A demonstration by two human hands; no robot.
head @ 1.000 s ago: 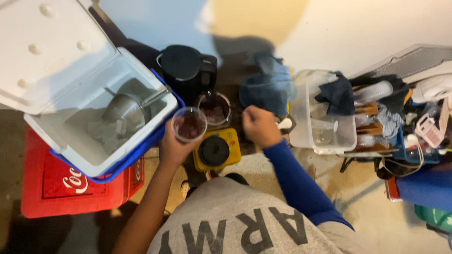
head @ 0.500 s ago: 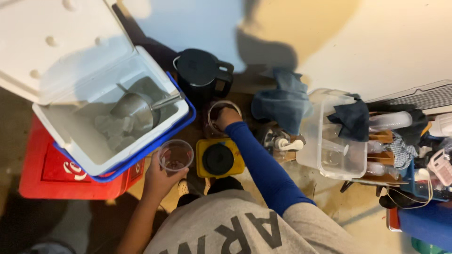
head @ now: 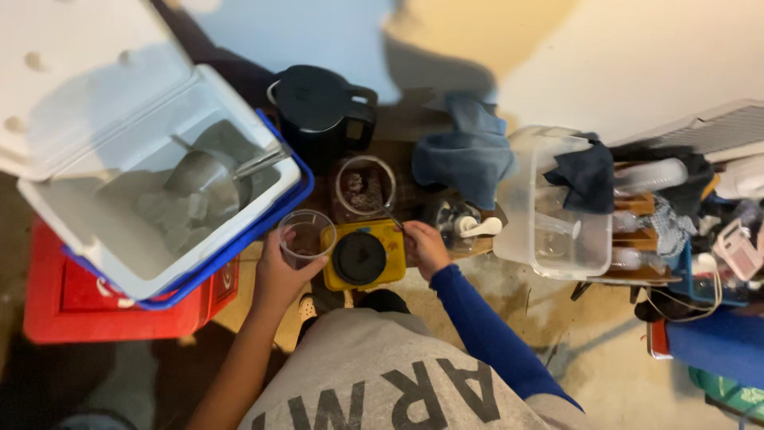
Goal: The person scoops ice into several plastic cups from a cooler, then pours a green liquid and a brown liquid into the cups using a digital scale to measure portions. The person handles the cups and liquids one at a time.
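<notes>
My left hand [head: 278,275] holds a clear plastic cup [head: 306,236] with a little dark stuff in it, next to a yellow box with a round black top [head: 364,256]. My right hand [head: 426,247] grips a thin metal spoon handle [head: 392,216] whose end reaches into a round clear container of brown lumps [head: 364,186]. That container stands just beyond the yellow box. A black jug with a handle [head: 322,111] stands behind it.
An open white and blue cooler [head: 171,203] with ice and a metal scoop [head: 208,177] sits on a red crate [head: 95,314] at left. A blue cloth [head: 465,151], a clear plastic tub [head: 557,211] and cluttered items lie at right.
My right hand has drawn back from inside the round container to its near edge, now with the spoon handle in it. My left hand and the cup stay by the yellow box.
</notes>
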